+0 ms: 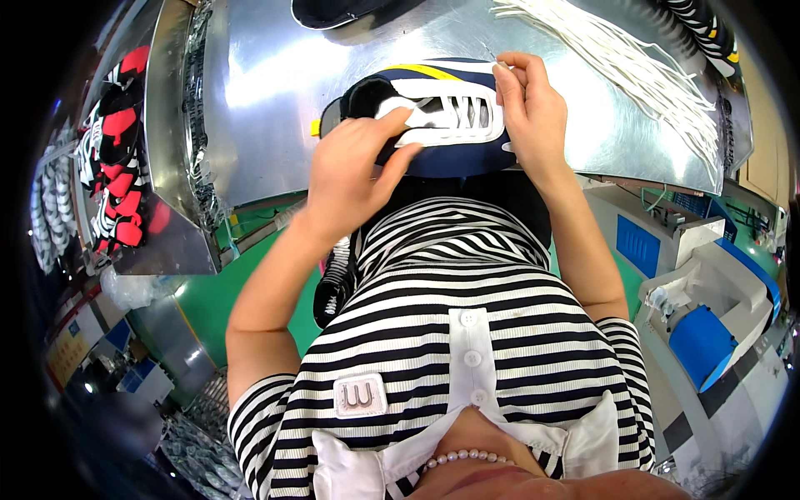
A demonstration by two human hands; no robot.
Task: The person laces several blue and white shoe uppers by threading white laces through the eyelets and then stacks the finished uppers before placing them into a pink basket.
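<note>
A navy shoe point(442, 162) with a white lacing panel and a yellow stripe lies near the metal table's front edge, toe to the right. White laces point(467, 112) cross its front part. My left hand point(354, 167) is closed on the shoe at its opening, forefinger on the white tongue and thumb on the panel's near edge. Beside the toe, my right hand point(533, 108) has its thumb and forefinger pinched together. Something thin shows at those fingertips, too small to name.
A bundle of white laces point(621, 75) lies on the metal table point(267, 100) at the right. A dark rounded thing point(350, 10) sits at the far edge. Red, black and white shoe parts point(121, 158) are stacked left; a blue-and-grey machine point(704, 337) stands lower right.
</note>
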